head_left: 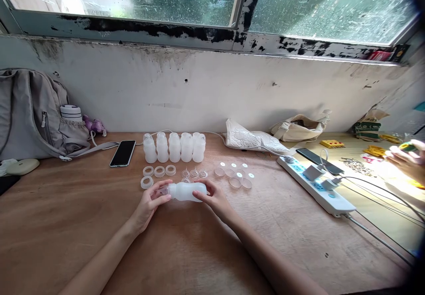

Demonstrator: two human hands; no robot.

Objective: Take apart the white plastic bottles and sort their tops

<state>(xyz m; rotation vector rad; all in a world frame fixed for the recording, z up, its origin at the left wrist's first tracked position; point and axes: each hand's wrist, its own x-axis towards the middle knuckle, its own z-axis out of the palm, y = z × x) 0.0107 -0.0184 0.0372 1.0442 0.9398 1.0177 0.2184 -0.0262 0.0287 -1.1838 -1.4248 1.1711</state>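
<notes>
A frosted white baby bottle lies sideways just above the table, held at both ends. My left hand closes its fingers around the clear tip at the bottle's neck; whether that is a teat or a cap I cannot tell. Around the bottle's base my right hand grips with thumb and fingers. Beyond them stand more frosted bottles in a row. White collar rings lie behind my left hand, clear teats behind the bottle, partly hidden. Clear round caps and small white discs lie to the right.
A phone and grey backpack are on the left. White plastic packaging and a beige bag rest by the wall. A power strip with cables crosses the right, near another person's hand.
</notes>
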